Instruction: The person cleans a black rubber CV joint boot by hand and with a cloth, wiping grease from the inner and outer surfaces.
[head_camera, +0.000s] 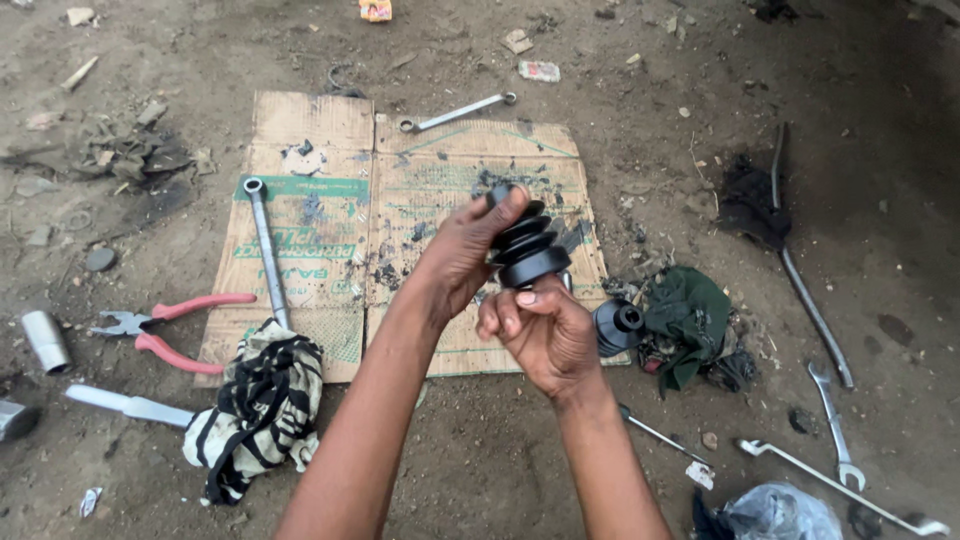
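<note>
A black ribbed rubber boot (527, 246) is held up in front of me over a flattened cardboard sheet (330, 180). My left hand (462, 255) wraps over its top and left side. My right hand (540, 330) grips it from below, fingers curled under the wide end. A second black rubber boot (618, 326) lies on the cardboard's right edge, just right of my right hand.
A ring spanner (266, 247) lies on the cardboard, another spanner (456, 113) at its top edge. Red-handled pliers (165, 325), a striped rag (262, 405) and a metal tube (45, 340) lie left. A green rag (688, 318), a long bar (806, 300) and more spanners (838, 425) lie right.
</note>
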